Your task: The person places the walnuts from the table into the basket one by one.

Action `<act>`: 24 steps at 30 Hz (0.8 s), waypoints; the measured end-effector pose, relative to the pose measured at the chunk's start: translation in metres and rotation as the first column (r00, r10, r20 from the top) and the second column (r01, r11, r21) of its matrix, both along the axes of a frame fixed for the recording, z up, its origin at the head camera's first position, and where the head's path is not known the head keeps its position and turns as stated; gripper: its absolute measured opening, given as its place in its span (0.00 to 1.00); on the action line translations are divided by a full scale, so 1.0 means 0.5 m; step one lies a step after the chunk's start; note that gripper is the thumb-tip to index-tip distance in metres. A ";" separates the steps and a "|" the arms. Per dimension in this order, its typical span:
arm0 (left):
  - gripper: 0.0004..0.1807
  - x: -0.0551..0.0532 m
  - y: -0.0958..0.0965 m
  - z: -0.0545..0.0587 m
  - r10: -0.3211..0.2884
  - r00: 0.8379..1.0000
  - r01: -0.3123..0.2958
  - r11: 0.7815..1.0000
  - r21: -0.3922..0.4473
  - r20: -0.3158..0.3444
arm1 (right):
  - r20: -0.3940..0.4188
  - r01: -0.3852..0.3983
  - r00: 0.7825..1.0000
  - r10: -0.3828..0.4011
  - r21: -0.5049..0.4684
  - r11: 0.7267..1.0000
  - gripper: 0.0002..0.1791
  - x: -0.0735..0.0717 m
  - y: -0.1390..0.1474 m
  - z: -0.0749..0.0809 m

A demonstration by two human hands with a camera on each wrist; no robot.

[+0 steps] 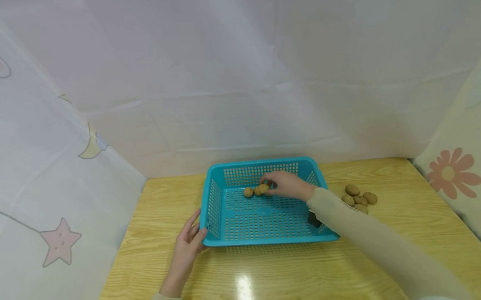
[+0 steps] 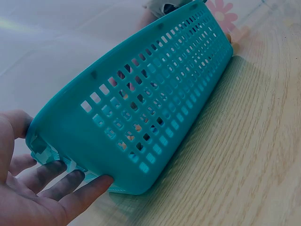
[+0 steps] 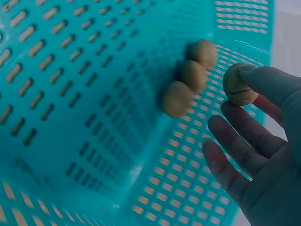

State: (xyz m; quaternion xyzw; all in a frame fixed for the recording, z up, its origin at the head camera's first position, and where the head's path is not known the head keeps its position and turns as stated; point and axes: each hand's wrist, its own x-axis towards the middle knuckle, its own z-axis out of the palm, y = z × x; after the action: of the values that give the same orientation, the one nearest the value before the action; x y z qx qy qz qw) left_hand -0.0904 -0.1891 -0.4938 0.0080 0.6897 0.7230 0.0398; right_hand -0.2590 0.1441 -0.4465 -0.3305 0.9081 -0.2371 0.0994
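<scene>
A blue plastic basket (image 1: 260, 242) with slotted walls stands on the wooden table. At its front left corner my left hand (image 1: 185, 248) grips it, thumb over the rim and fingers against the outer wall, as the left wrist view shows. My right hand (image 1: 289, 185) reaches inside the basket and pinches a walnut (image 3: 239, 84) between thumb and forefinger. Its other fingers are spread loosely. Three more walnuts (image 3: 192, 76) lie in a row along the basket floor beside the wall, just beyond those fingertips.
Several walnuts (image 1: 359, 200) lie in a cluster on the table (image 1: 162, 196) to the right of the basket, partly behind my right sleeve (image 1: 365, 236). A pale printed cloth (image 1: 242, 101) hangs behind the table and along both sides.
</scene>
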 end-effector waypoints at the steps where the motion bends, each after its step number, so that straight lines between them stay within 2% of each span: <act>1: 0.35 0.000 0.000 0.000 -0.001 1.000 0.001 1.000 0.000 -0.001 | -0.003 -0.004 1.000 0.004 0.020 1.000 0.18 -0.002 -0.006 -0.007; 6: 0.35 0.000 -0.002 -0.001 -0.002 1.000 0.002 1.000 0.001 0.002 | -0.019 -0.033 0.999 0.035 0.095 0.995 0.15 -0.009 -0.026 -0.041; 10: 0.36 -0.001 -0.002 -0.002 -0.003 1.000 0.003 1.000 0.005 0.007 | -0.048 -0.059 0.997 0.066 0.130 0.990 0.14 -0.008 -0.036 -0.053; 18: 0.36 0.000 -0.001 -0.004 -0.014 1.000 0.014 1.000 0.014 -0.005 | -0.041 -0.071 0.996 0.078 0.138 0.988 0.13 -0.001 -0.040 -0.049; 24: 0.35 -0.001 -0.001 -0.002 -0.009 1.000 0.010 1.000 0.011 -0.005 | -0.020 -0.040 0.999 0.042 0.113 0.993 0.14 -0.004 -0.031 -0.031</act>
State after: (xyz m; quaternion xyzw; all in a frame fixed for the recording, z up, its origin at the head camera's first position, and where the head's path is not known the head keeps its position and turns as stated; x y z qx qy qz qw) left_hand -0.0907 -0.1897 -0.4947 0.0134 0.6856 0.7267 0.0413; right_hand -0.2610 0.1285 -0.4620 -0.3456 0.9141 -0.1797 0.1128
